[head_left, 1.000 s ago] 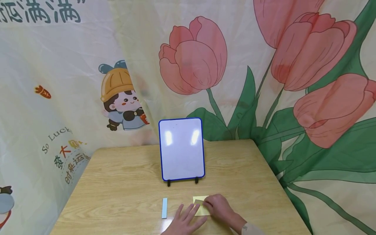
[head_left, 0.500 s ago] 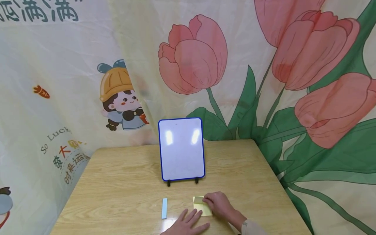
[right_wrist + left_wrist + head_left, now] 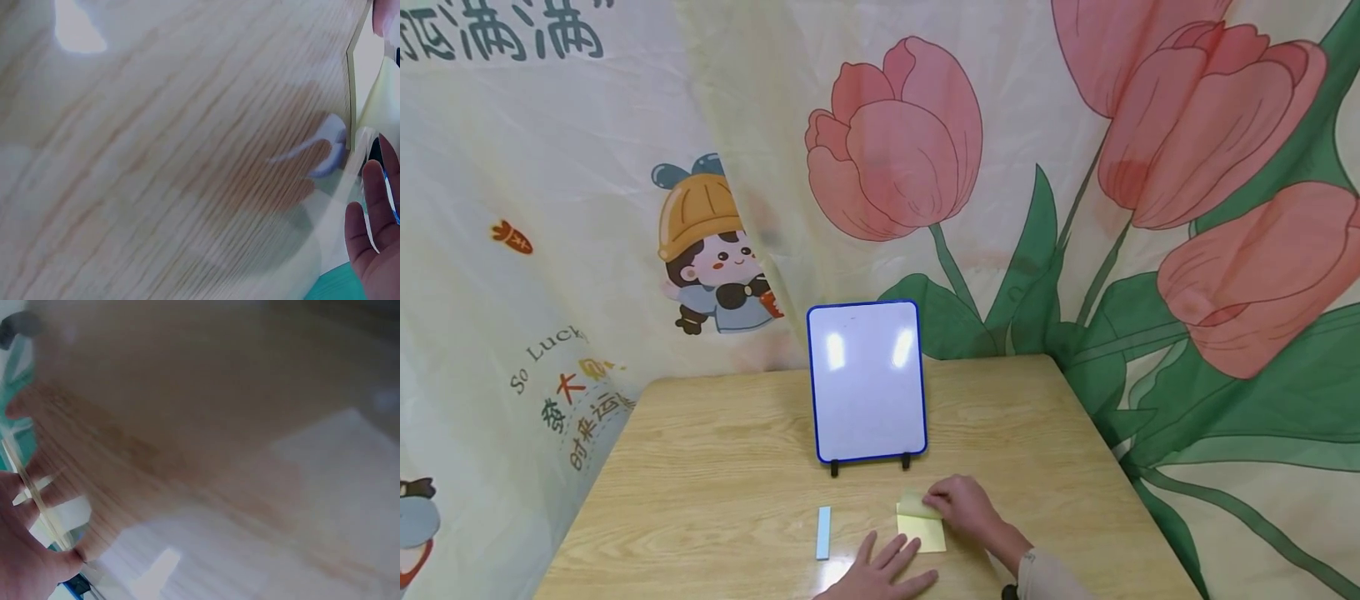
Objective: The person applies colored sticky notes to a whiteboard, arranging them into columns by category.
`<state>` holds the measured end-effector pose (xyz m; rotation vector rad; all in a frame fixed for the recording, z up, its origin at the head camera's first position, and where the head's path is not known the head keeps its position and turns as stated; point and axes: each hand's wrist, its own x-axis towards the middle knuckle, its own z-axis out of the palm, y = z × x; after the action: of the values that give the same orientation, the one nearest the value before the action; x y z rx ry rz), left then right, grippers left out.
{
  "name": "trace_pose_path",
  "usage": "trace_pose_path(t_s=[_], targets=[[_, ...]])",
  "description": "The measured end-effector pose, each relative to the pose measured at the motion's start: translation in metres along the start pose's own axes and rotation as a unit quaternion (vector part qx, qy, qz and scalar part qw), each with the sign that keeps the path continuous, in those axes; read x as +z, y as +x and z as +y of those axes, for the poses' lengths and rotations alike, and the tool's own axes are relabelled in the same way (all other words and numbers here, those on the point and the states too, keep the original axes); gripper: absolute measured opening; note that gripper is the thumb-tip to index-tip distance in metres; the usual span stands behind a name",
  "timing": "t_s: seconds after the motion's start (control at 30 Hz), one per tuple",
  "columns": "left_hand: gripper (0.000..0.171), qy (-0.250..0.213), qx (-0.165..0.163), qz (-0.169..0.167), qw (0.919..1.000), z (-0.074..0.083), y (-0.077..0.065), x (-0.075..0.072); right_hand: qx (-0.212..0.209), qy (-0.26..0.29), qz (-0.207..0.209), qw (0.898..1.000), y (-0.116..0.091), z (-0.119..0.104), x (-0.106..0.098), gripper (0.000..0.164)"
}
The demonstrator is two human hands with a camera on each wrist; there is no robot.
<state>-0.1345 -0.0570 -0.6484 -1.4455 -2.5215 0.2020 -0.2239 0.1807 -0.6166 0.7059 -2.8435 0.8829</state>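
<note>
A yellow sticky note pad (image 3: 922, 535) lies on the table below the whiteboard in the head view. My left hand (image 3: 880, 572) rests with spread, straight fingers, its fingertips on the pad's near left edge. With thumb and fingers, my right hand (image 3: 967, 505) pinches the top sticky note (image 3: 916, 505) at its right side. That note is bent up and away from the pad at the far edge. In the right wrist view, the pad (image 3: 351, 94) shows edge-on, with the note (image 3: 384, 100) curving off it beside my right hand (image 3: 378, 244). The left wrist view shows my left hand (image 3: 31, 550) against the pad's side.
A blue-framed whiteboard (image 3: 868, 383) stands on small black feet behind the pad. A light blue strip (image 3: 823, 533) lies left of my left hand on the wooden table (image 3: 715, 483). A printed curtain with tulips (image 3: 895, 158) hangs behind the table.
My right hand has moved away from me, lifting the pinched note from the pad's near part to beyond its far edge. The left hand has slid slightly back toward me.
</note>
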Motion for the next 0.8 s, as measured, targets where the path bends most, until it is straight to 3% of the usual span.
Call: trace_pose_path(t_s=[0.33, 0.8], targets=[[0.061, -0.013, -0.008, -0.001, 0.9999, 0.001, -0.001, 0.001, 0.003, 0.000, 0.010, 1.000, 0.006, 0.006, 0.002, 0.010], [0.065, -0.058, -0.012, -0.040, 0.9974, 0.001, 0.000, 0.004, 0.012, -0.007, 0.020, 1.000, 0.012, 0.012, -0.003, 0.010]])
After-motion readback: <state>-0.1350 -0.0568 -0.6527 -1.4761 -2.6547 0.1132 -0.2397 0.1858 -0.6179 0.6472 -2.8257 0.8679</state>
